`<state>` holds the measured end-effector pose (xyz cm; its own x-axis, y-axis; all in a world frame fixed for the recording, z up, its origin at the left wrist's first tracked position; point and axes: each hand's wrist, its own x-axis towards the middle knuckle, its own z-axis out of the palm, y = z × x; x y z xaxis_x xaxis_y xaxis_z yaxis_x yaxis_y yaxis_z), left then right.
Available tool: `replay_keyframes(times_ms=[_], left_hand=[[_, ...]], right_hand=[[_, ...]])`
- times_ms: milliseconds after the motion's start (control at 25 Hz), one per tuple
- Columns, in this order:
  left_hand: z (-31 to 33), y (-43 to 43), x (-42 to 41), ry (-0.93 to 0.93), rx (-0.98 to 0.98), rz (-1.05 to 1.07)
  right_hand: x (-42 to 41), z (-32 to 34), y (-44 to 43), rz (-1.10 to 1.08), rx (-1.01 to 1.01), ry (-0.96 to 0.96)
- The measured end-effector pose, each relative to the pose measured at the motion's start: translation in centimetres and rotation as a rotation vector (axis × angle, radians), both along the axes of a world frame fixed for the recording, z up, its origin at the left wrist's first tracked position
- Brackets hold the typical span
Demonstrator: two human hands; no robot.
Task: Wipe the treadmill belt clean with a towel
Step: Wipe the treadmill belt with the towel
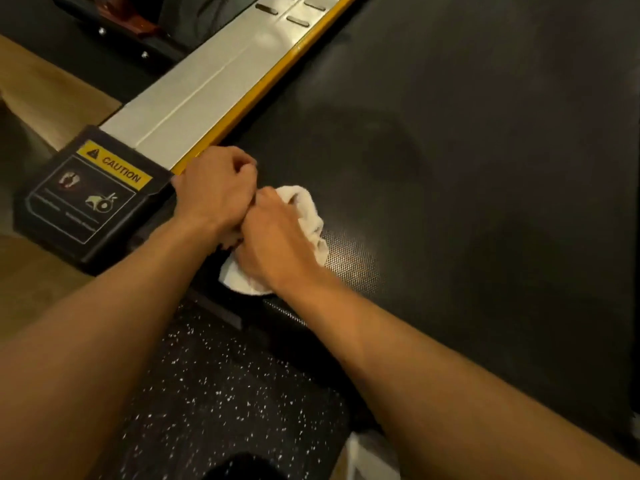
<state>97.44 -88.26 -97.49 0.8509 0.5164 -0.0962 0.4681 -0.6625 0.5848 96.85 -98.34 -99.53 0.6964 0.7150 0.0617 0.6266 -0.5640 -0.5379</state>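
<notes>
A bunched white towel (pixel 313 225) lies on the dark treadmill belt (pixel 467 174) near its rear left corner. My right hand (pixel 273 244) lies over the towel with fingers curled into the cloth, holding it against the belt. My left hand (pixel 216 188) sits just to the left, knuckles up and fingers curled, touching the right hand at the belt's edge. Whether the left fingers hold towel cloth is hidden. Part of the towel shows below my right wrist.
A silver side rail (pixel 207 88) with a yellow inner edge runs along the belt's left side. A black end cap with a caution label (pixel 93 188) sits at the rail's rear. Speckled black floor mat (pixel 214 393) lies below, with wooden floor (pixel 45 81) at the left.
</notes>
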Motion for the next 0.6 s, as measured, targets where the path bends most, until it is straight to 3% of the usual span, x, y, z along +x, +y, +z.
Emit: replay_keyframes(times_ms=[160,240,440,600], left_hand=[[2.0,-1.7,-6.2,0.193,0.038,-0.141],[2.8,-4.1,-7.8,0.193,0.014,-0.192],[4.9,-8.4,-5.3,0.140,-0.176,-0.077],[3.9,-11.2,-1.6,0.223,-0.084,-0.249]], right_hand=[[-10.1,1.9,-2.0,0.403,-0.185,0.168],[-12.1,2.8,-4.4,0.425,-0.078,0.168],[-1.2,2.5,-12.7,-0.062,-0.025,-0.068],[8.5,4.1,-19.2,-0.520,0.045,-0.129]])
